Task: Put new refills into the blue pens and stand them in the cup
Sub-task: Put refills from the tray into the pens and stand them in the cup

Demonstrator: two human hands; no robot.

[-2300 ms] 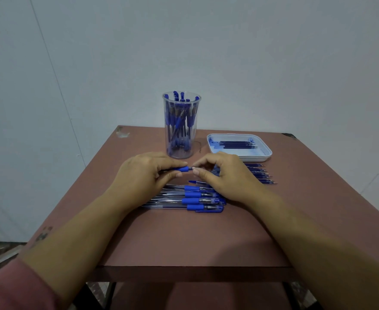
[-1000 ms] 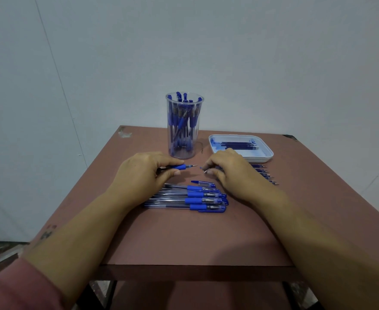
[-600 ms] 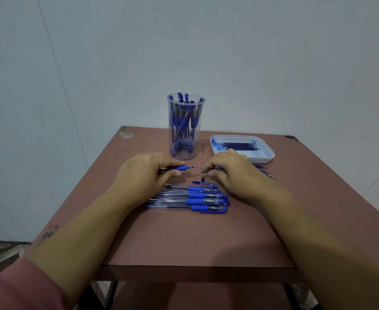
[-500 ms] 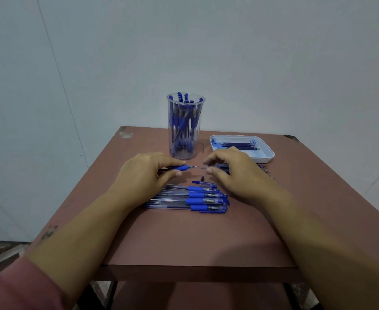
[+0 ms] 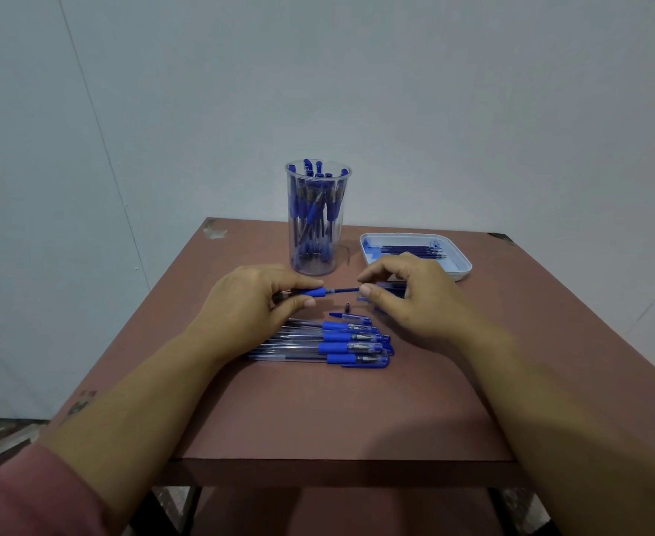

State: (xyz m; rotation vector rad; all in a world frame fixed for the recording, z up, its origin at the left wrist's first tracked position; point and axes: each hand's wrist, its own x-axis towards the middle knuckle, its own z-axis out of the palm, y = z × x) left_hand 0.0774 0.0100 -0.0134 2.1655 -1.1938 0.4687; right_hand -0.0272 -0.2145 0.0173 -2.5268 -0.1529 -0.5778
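Observation:
My left hand (image 5: 248, 303) grips a blue pen barrel (image 5: 312, 292) by its rubber grip, held level above the table. A thin dark refill (image 5: 343, 290) sticks out of the barrel to the right, and my right hand (image 5: 411, 299) pinches its end between thumb and forefinger. A small dark pen tip (image 5: 347, 306) and a blue cap (image 5: 347, 316) lie on the table just below. Several capped blue pens (image 5: 341, 344) lie in a row nearer to me. The clear cup (image 5: 317, 218) behind holds several blue pens upright.
A white tray (image 5: 459, 261) with several refills stands at the back right. More refills (image 5: 391, 285) lie on the brown table (image 5: 337, 412) behind my right hand, mostly hidden. A grey wall stands behind the table; its front edge is near me.
My right hand set the small tip down on the table, then came back to the pen. The refill now sticks out farther from the barrel, with my right fingers pinching it.

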